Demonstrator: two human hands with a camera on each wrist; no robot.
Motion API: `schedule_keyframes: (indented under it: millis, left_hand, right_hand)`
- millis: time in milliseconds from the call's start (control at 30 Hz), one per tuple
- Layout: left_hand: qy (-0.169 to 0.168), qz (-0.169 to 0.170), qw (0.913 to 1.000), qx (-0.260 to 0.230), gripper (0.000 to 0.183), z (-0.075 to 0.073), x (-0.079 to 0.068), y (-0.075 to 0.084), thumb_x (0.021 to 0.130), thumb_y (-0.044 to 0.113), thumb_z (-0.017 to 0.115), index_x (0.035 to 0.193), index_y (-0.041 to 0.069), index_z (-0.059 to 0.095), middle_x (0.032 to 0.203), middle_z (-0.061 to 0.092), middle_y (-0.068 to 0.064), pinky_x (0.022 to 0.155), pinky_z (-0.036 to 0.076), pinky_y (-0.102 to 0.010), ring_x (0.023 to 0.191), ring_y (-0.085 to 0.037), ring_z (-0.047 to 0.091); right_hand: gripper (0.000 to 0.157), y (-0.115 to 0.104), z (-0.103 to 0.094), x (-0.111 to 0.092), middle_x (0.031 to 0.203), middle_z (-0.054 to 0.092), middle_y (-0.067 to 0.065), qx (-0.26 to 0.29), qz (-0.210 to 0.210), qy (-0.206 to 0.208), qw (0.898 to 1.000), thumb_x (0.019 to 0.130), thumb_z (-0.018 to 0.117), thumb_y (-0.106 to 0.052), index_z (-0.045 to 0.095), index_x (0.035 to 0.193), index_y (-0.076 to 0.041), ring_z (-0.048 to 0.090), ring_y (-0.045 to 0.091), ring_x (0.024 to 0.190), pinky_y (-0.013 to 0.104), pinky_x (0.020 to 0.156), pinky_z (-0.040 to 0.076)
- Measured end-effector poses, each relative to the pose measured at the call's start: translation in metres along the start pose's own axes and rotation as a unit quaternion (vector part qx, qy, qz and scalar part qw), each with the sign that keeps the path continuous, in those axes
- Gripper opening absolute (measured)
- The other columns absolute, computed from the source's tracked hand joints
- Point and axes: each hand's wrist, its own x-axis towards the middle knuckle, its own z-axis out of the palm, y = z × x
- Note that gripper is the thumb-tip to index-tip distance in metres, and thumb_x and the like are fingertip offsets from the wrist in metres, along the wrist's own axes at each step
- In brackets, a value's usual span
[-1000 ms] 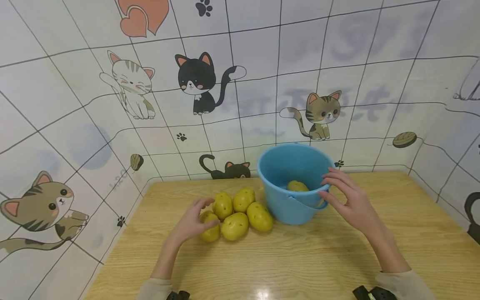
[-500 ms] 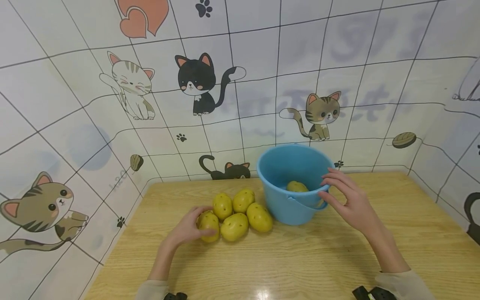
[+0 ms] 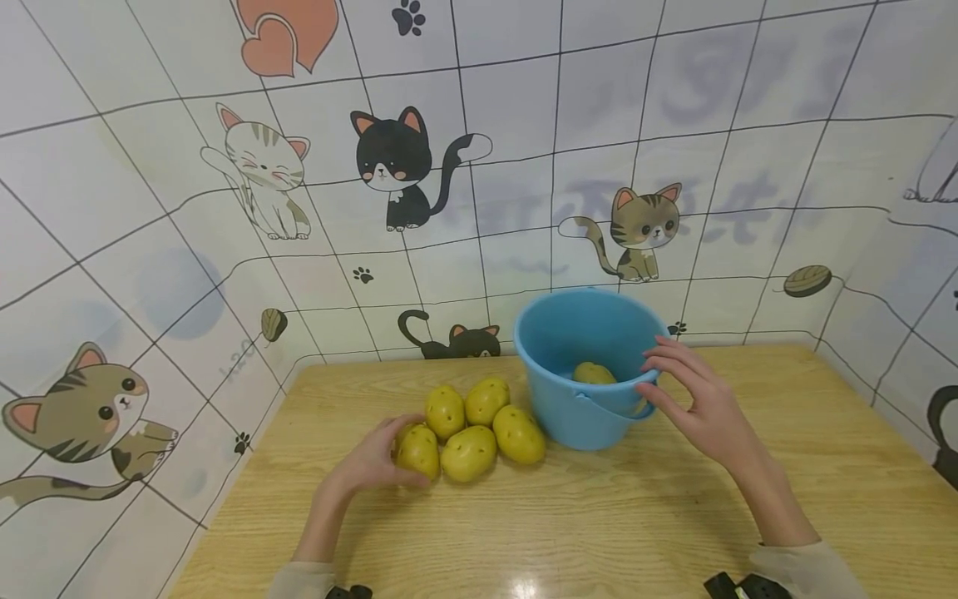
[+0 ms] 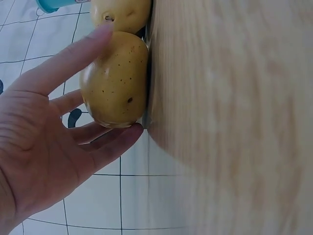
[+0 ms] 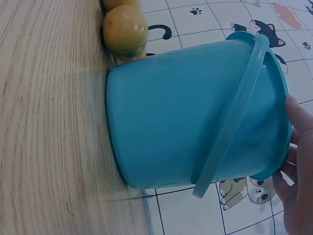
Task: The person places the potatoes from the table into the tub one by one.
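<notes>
The surface (image 3: 561, 532) extends from the near edge of the head view to the wall. On it, the left hand (image 3: 370, 459) closes its grip about the leftmost potato (image 3: 419, 453), thumb on the near side. Four other potatoes (image 3: 468, 454) are clustered just beside it, to its right and behind. The bucket (image 3: 550, 408) stands upright to the right of these, handle (image 3: 609, 411) lowered; one inner potato (image 3: 594, 373) lies inside. The right hand (image 3: 698, 405) grips its right rim. Cat figures decorate the wall (image 3: 516, 241) beyond.

Left grip (image 3: 372, 460) lower around the leftmost potato (image 3: 419, 452), thumb (image 3: 409, 477) dropped toward its near edge
</notes>
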Motion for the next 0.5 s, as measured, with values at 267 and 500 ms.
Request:
schedule_keyframes:
  millis: [267, 500]
  left_hand:
    - [0.011, -0.013, 0.9997, 0.017, 0.097, 0.0013, 0.0001, 0.0063, 0.061, 0.029, 0.097, 0.145, 0.011, 0.051, 0.138, 0.052, -0.016, 0.107, 0.038, -0.063, 0.127, -0.037, 0.049]
    - [0.019, -0.021, 0.9990, 0.035, 0.094, 0.0001, 0.0004, 0.0054, 0.063, 0.035, 0.094, 0.144, 0.012, 0.054, 0.141, 0.054, -0.014, 0.105, 0.042, -0.060, 0.128, -0.036, 0.051]
  right_hand:
    - [0.025, 0.0005, -0.0001, 0.0000, 0.123, 0.063, 0.014, -0.002, 0.005, 0.000, 1.000, 0.089, 0.078, -0.012, 0.069, 0.112, -0.009, 0.042, 0.027, 0.141, 0.025, 0.118, 0.027]
    - [0.026, 0.0015, 0.0008, -0.0004, 0.124, 0.064, 0.012, -0.002, 0.001, 0.002, 1.000, 0.089, 0.078, -0.013, 0.070, 0.113, -0.010, 0.043, 0.027, 0.141, 0.025, 0.118, 0.027]
